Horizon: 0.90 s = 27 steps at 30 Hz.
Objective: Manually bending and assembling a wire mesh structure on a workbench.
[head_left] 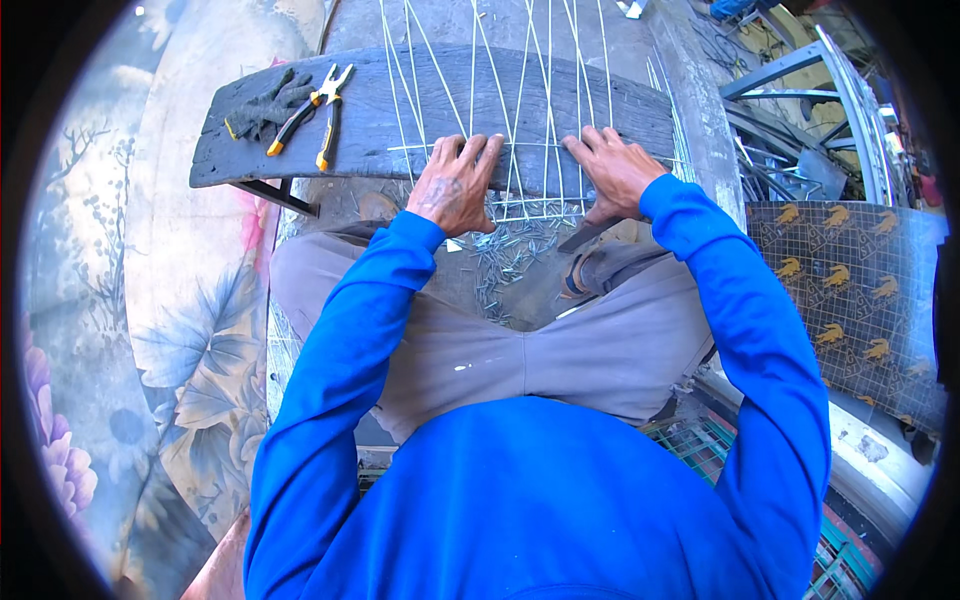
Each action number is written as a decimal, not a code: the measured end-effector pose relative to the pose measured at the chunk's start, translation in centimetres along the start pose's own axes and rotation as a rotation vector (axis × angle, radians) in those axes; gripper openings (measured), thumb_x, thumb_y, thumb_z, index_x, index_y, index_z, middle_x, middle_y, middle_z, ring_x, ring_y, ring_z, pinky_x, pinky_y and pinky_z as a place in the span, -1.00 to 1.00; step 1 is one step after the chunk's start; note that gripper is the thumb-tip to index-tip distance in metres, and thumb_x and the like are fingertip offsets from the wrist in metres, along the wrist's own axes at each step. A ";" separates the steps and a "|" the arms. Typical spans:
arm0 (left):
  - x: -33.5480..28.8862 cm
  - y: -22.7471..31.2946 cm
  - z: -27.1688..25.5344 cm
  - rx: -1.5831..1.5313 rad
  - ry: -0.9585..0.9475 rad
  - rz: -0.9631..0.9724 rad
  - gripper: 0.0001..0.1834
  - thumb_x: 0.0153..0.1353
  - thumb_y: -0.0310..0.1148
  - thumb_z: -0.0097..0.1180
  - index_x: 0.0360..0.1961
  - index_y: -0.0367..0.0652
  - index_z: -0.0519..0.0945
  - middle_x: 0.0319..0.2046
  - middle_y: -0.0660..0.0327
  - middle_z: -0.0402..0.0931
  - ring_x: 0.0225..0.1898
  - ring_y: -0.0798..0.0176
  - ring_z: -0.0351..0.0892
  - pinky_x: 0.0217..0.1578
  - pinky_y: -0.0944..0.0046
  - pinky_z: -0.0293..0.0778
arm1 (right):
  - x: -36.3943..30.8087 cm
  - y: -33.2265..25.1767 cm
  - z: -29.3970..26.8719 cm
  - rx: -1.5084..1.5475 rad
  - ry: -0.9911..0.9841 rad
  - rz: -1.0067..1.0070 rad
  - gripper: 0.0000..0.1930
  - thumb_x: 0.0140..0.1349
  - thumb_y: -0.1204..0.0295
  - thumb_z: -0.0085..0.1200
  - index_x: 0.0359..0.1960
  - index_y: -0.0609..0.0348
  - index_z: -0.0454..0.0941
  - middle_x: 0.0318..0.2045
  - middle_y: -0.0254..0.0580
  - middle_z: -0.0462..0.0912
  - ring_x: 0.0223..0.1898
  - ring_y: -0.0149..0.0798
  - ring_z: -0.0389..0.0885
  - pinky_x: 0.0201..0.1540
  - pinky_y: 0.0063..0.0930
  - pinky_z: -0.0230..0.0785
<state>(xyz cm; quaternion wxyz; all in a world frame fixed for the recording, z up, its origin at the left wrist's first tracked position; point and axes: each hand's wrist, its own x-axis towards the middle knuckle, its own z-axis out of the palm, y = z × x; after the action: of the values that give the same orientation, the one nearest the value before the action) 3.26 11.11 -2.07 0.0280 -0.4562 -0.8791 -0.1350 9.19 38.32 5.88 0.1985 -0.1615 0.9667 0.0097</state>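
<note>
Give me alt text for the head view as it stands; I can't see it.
The person's left hand and right hand are at a lattice of thin pale wires over a dark wooden bench. Yellow-and-black pliers and a dark glove lie toward its left end; wire offcuts litter the ground below.

wire lattice (pixel 549 115) | thin, pale | slanting wires, two crosswires | across dark bench (pixel 372 112), near end overhanging

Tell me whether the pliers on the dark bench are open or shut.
Open: the pliers lie with their handles spread apart and jaw tips parted.
</note>
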 end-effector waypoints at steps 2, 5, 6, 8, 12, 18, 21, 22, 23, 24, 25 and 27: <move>-0.1 -0.1 0.1 -0.005 0.012 0.004 0.38 -0.44 -0.01 0.69 0.48 -0.21 0.26 0.22 0.05 0.41 0.20 -0.14 0.44 0.32 -0.06 0.33 | 0.1 -0.2 -0.3 -0.011 -0.007 0.003 0.13 -0.23 0.14 0.67 0.41 0.26 0.27 0.25 0.08 0.41 0.26 0.24 0.46 0.13 0.14 0.60; 0.0 0.1 -0.2 0.004 0.004 -0.001 0.32 -0.46 -0.03 0.71 0.41 -0.23 0.32 0.16 0.07 0.43 0.16 -0.12 0.45 0.28 -0.06 0.36 | 0.1 -0.2 -0.4 -0.007 -0.034 0.014 0.17 -0.24 0.17 0.66 0.46 0.24 0.25 0.25 0.10 0.41 0.28 0.22 0.45 0.18 0.07 0.58; 0.1 0.2 -0.3 -0.011 0.004 -0.001 0.29 -0.47 -0.05 0.71 0.38 -0.23 0.34 0.13 0.08 0.43 0.14 -0.11 0.46 0.26 -0.06 0.37 | 0.1 -0.1 -0.3 -0.009 -0.019 -0.002 0.13 -0.22 0.14 0.66 0.43 0.24 0.28 0.25 0.07 0.42 0.26 0.21 0.47 0.14 0.10 0.60; 0.1 0.3 -0.4 -0.027 0.003 -0.003 0.26 -0.48 -0.07 0.72 0.35 -0.23 0.36 0.11 0.09 0.44 0.13 -0.11 0.46 0.25 -0.06 0.38 | -0.1 0.0 -0.1 -0.011 -0.005 -0.020 0.10 -0.19 0.11 0.66 0.40 0.25 0.31 0.24 0.04 0.43 0.24 0.21 0.49 0.10 0.13 0.61; -0.2 0.5 -0.2 -0.014 0.023 -0.009 0.22 -0.47 -0.09 0.73 0.31 -0.21 0.38 0.07 0.10 0.45 0.10 -0.09 0.47 0.22 -0.05 0.40 | -0.3 0.0 0.2 -0.019 0.011 -0.027 0.12 -0.18 0.08 0.66 0.43 0.22 0.30 0.26 0.02 0.43 0.23 0.19 0.50 0.10 0.11 0.62; -0.2 0.6 0.0 -0.002 0.021 -0.017 0.20 -0.43 -0.09 0.74 0.32 -0.19 0.38 0.06 0.11 0.45 0.10 -0.08 0.48 0.21 -0.04 0.41 | -0.4 -0.1 0.2 -0.039 0.014 -0.022 0.11 -0.16 0.05 0.64 0.44 0.18 0.30 0.26 0.02 0.43 0.23 0.15 0.51 0.12 0.09 0.61; -0.2 0.6 0.1 0.009 0.021 -0.021 0.19 -0.42 -0.10 0.75 0.31 -0.18 0.38 0.06 0.12 0.45 0.08 -0.08 0.49 0.20 -0.03 0.42 | -0.3 0.0 0.2 -0.033 0.007 -0.024 0.10 -0.14 0.05 0.64 0.44 0.17 0.30 0.24 0.02 0.43 0.23 0.15 0.51 0.11 0.08 0.61; -0.2 0.6 0.0 0.021 0.027 -0.022 0.19 -0.42 -0.11 0.74 0.31 -0.18 0.38 0.05 0.13 0.46 0.07 -0.07 0.49 0.19 -0.02 0.43 | -0.2 0.0 0.1 -0.029 0.003 -0.026 0.11 -0.14 0.05 0.64 0.45 0.17 0.30 0.23 0.02 0.44 0.23 0.14 0.51 0.11 0.07 0.62; -0.2 0.6 -0.1 0.020 0.028 -0.021 0.19 -0.42 -0.11 0.74 0.31 -0.18 0.38 0.05 0.13 0.46 0.07 -0.07 0.49 0.19 -0.02 0.43 | -0.2 0.0 0.1 -0.030 0.003 -0.024 0.11 -0.14 0.05 0.64 0.45 0.17 0.30 0.23 0.02 0.44 0.23 0.14 0.51 0.11 0.07 0.62; -0.1 0.6 -0.1 0.009 -0.019 -0.035 0.21 -0.41 -0.08 0.74 0.34 -0.17 0.36 0.09 0.12 0.45 0.11 -0.09 0.47 0.23 -0.06 0.41 | -0.1 0.0 0.1 -0.009 0.005 -0.021 0.11 -0.14 0.05 0.64 0.45 0.17 0.30 0.22 0.03 0.44 0.24 0.14 0.49 0.13 0.06 0.60; 0.0 0.6 -0.2 -0.002 -0.066 -0.050 0.24 -0.40 -0.05 0.74 0.37 -0.16 0.35 0.13 0.11 0.44 0.16 -0.11 0.46 0.28 -0.11 0.38 | -0.1 0.1 0.3 0.011 0.006 -0.019 0.11 -0.14 0.05 0.64 0.45 0.17 0.30 0.21 0.03 0.44 0.24 0.14 0.48 0.16 0.05 0.58; -0.5 0.7 0.0 0.015 -0.029 -0.060 0.28 -0.40 -0.01 0.74 0.40 -0.15 0.32 0.20 0.11 0.41 0.22 -0.14 0.42 0.33 -0.19 0.32 | -0.3 0.2 1.0 0.020 0.037 -0.015 0.15 -0.17 0.07 0.65 0.48 0.15 0.27 0.21 0.03 0.44 0.26 0.15 0.46 0.23 0.02 0.54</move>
<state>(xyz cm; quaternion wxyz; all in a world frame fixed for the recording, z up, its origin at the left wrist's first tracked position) 4.11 11.15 -2.02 0.0148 -0.4312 -0.8937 -0.1227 9.75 38.64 5.08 0.1823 -0.1666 0.9690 -0.0046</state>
